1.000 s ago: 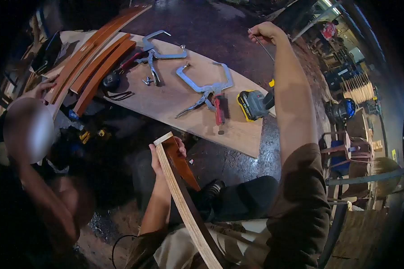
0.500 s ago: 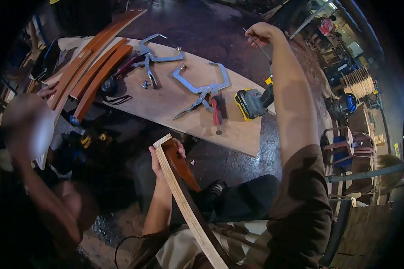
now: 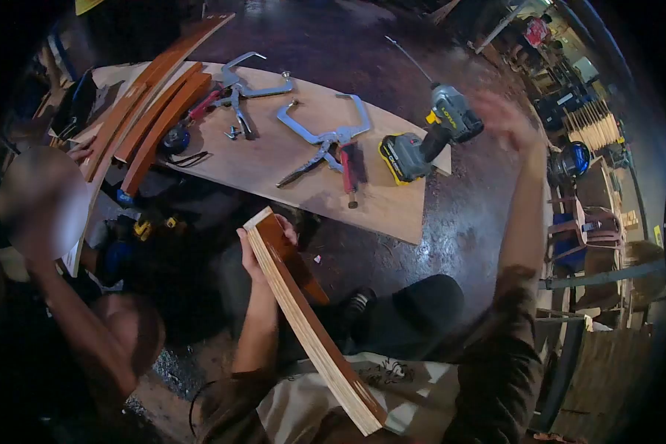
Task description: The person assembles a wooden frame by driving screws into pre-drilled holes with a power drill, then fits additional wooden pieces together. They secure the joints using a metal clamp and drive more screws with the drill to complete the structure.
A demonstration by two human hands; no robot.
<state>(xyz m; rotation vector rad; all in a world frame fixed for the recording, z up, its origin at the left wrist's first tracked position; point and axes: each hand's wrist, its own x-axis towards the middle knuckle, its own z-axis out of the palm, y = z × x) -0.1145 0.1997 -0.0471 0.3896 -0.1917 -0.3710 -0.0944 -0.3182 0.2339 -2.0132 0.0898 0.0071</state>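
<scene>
My left hand (image 3: 253,255) is wrapped round the upper end of a long wooden piece (image 3: 314,325) with a pale plywood edge and reddish-brown faces. A second brown board (image 3: 303,270) angles off from its top end. The lower end of the wooden piece rests close to my lap. My right hand (image 3: 507,122) is blurred by motion, its fingers stretched out with nothing seen in them. It is just right of a cordless drill (image 3: 455,115), apart from it as far as I can tell. The drill stands on its battery, its long thin bit (image 3: 411,59) pointing up and left.
A wooden board table (image 3: 237,174) bears two metal clamps (image 3: 329,137) (image 3: 240,92) and several curved reddish-brown wooden pieces (image 3: 144,111). Another person's arm (image 3: 85,337) is at the left. A yellow tool (image 3: 142,229) lies below the table. A brown chair (image 3: 588,226) stands at the right.
My right hand has moved away from the drill's bit, down and to the right. My left hand has stayed on the wooden piece, which has shifted slightly left at its top.
</scene>
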